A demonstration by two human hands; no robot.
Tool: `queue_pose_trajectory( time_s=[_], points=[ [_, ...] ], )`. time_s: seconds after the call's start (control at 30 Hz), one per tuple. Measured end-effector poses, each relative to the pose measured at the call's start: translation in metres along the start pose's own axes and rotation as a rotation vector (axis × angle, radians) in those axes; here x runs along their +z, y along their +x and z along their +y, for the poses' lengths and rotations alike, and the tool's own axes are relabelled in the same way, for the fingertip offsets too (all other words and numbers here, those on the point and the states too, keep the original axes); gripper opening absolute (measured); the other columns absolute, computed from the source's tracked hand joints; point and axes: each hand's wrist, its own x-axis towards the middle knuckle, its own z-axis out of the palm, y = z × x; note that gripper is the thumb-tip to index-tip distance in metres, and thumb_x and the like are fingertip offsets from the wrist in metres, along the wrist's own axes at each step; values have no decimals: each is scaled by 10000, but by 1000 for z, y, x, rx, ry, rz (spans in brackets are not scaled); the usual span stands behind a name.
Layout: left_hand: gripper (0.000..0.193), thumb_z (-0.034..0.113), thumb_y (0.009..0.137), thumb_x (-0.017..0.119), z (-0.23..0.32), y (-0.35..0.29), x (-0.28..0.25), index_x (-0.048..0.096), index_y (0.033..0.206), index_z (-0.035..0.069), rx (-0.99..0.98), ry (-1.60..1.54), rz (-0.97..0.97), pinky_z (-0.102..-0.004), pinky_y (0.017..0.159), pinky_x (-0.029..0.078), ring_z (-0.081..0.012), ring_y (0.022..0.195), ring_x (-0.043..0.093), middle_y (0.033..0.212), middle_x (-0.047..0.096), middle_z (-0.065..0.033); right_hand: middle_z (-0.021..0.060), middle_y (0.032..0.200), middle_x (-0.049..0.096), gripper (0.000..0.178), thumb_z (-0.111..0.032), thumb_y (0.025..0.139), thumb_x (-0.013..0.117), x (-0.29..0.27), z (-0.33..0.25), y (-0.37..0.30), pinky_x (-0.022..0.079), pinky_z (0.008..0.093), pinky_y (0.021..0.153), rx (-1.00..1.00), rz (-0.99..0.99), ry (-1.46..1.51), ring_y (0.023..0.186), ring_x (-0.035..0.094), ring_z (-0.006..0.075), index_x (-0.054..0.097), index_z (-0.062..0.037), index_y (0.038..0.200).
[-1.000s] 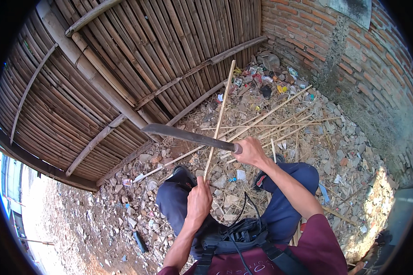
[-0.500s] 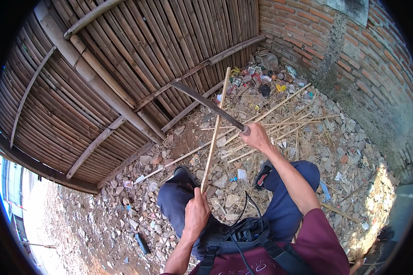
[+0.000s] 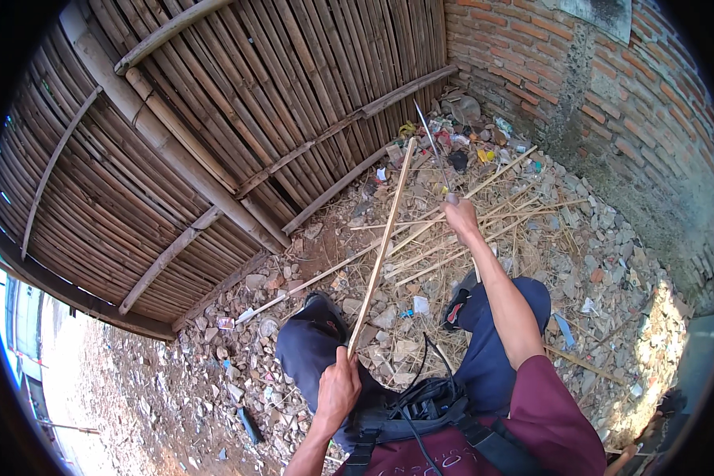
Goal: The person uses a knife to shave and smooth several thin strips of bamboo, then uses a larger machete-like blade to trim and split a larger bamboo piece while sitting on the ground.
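My left hand [image 3: 339, 390] is closed round the lower end of a long, pale bamboo strip [image 3: 383, 247], which slants up and away from me over the stony ground. My right hand [image 3: 461, 219] grips the handle of a machete [image 3: 431, 141]. Its blade points away from me and is seen nearly edge-on, to the right of the strip's far end and apart from it. Beneath my right hand, several cut bamboo strips [image 3: 496, 223] lie crossed on the ground among thin shavings.
A bamboo slat wall [image 3: 293, 87] rises on the left and ahead, and a brick wall [image 3: 635, 127] on the right. Litter [image 3: 460, 143] is heaped in the far corner. Stones and rubble [image 3: 238, 381] cover the ground around my feet. A black cable [image 3: 420, 361] hangs at my waist.
The machete has swung from crossing over the bamboo strip to pointing away on its right. My right hand has moved slightly right and away; the strip's far end has shifted a little right.
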Motion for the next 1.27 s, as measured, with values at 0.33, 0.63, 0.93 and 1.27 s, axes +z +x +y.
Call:
queue_pose_trajectory(
  time_s=[0.33,0.63,0.93,1.27],
  points=[
    [297,298,1128,484,-23,56,-136,575,1016,38,215,-42,578,-359,459,340,-192,442,393,592,510,-44,-108,557,360,248,-318,939,691,-6,-17,-40,315,251,450,330,-227,645,441,338,37,645,-80,884],
    [295,315,1143,469,-37,61,-322,494,953,91,568,-642,1523,-263,621,364,-92,670,379,774,400,21,-113,568,399,275,-294,991,662,1,-58,-88,296,214,432,135,-404,439,459,348,10,726,-27,1007],
    [445,402,1161,256,-46,98,-273,405,864,105,787,-1129,1540,-499,983,567,-217,758,475,776,389,-44,-62,626,474,444,-412,1015,678,18,-74,-111,314,201,433,92,-418,425,472,368,11,736,-8,1190],
    [335,320,1166,363,-3,135,-170,394,884,141,614,-1567,1345,-372,760,493,-124,657,392,740,359,18,154,1230,717,768,-593,953,696,17,-87,-94,353,163,459,104,-445,1036,453,326,-18,515,-73,1489]
  ],
)
